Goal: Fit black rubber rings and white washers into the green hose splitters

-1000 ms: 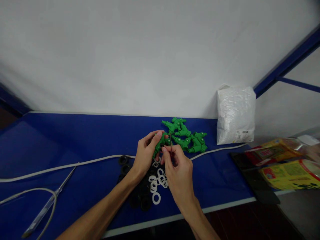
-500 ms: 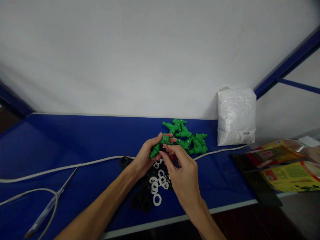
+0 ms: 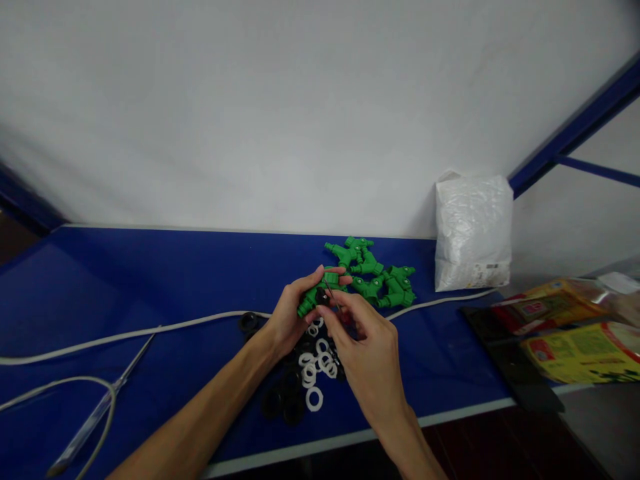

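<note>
My left hand (image 3: 293, 312) is closed around a green plastic valve fitting (image 3: 311, 299), held just above the blue table (image 3: 150, 287). My right hand (image 3: 367, 347) pinches a thin dark pin-like tool (image 3: 331, 296) whose tip touches a black ring at the fitting's open end. Under both hands lies a heap of white rings (image 3: 314, 373) and black rings (image 3: 285, 400). A pile of several more green fittings (image 3: 380, 277) lies just behind my hands.
A white cable (image 3: 125, 333) runs across the table. A screwdriver (image 3: 95, 413) lies at the near left. A white plastic bag (image 3: 473, 230) stands against the wall at the right. Yellow packets (image 3: 580, 333) lie on a dark tray at the far right.
The green fitting has turned in my left hand, its open end now facing my right hand. My right hand has tilted the thin tool and brought its tip to that end.
</note>
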`<state>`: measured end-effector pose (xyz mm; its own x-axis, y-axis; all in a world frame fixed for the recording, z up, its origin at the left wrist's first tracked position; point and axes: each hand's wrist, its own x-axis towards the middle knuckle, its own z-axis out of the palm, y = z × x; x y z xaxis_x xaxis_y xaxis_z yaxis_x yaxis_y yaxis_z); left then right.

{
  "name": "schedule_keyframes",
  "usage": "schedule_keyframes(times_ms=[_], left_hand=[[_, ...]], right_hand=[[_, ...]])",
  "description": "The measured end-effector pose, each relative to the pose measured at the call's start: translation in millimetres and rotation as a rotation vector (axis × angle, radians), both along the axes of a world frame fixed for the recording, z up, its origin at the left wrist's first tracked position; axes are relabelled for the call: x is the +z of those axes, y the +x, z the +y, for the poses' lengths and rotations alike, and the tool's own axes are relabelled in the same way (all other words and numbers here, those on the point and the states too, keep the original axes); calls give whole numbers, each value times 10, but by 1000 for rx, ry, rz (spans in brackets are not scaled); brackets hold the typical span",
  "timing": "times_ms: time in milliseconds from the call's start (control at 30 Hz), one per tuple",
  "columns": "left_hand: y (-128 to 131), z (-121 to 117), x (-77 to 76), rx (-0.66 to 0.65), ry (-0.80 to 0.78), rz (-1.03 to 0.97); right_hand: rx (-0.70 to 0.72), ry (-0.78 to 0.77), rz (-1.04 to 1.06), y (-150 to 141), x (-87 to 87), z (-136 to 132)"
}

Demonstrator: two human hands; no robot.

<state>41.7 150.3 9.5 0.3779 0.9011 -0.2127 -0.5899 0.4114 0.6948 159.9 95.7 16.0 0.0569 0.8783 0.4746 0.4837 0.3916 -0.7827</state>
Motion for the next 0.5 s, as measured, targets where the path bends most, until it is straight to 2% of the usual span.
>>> schedule_keyframes(times_ms=[200,367,500], left_hand=[[2,-13,12,-32,-8,-40],[23,-17,30,5,-13,-19],[25,-8,32,16,24,-50]], right_hand=[[-26,-67,76,36,-7,-34],[-65,51,-52,25,54,-65],[-107,-17,4,80,125,-68]])
